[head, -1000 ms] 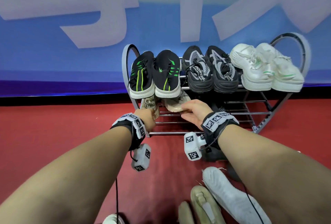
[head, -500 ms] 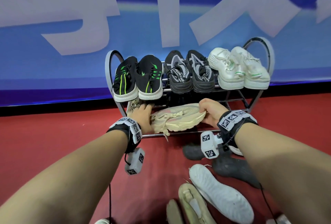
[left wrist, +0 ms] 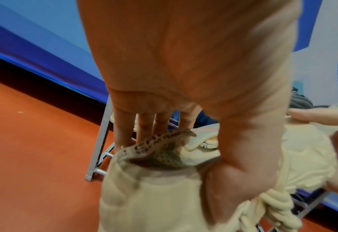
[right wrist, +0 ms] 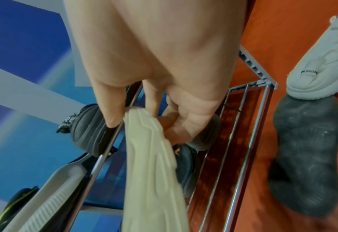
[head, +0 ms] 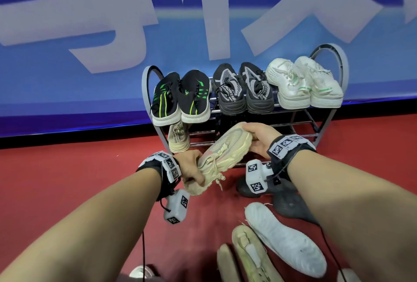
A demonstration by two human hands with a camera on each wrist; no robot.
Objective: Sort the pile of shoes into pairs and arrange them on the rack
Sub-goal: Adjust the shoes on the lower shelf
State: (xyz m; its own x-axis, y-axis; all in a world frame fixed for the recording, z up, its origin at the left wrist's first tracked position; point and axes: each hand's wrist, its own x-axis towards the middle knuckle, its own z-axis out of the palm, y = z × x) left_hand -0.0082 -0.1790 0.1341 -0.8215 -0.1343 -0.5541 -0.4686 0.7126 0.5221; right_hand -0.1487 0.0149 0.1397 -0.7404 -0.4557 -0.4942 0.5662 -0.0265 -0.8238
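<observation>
A beige knit sneaker (head: 225,153) (left wrist: 160,185) (right wrist: 154,164) hangs in the air in front of the metal shoe rack (head: 328,121), lying diagonally with its toe up to the right. My left hand (head: 191,168) (left wrist: 193,78) grips its heel collar, fingers reaching into the opening. My right hand (head: 261,139) (right wrist: 164,78) pinches the toe end. Its beige mate (head: 179,138) stands on the lower shelf at the left. The top shelf holds a black-and-green pair (head: 180,99), a dark grey pair (head: 243,92) and a white pair (head: 304,83).
On the red floor near me lie a white shoe sole-up (head: 284,236), a beige shoe (head: 250,252), dark grey shoes (head: 291,205) (right wrist: 307,157) and a white sneaker (right wrist: 326,59). A blue banner wall (head: 90,33) stands behind the rack. The lower shelf's bars (right wrist: 241,125) are bare on the right.
Both hands have drawn the beige sneaker back out from the lower shelf and tilted it, heel down to the left. My view has pulled away from the rack.
</observation>
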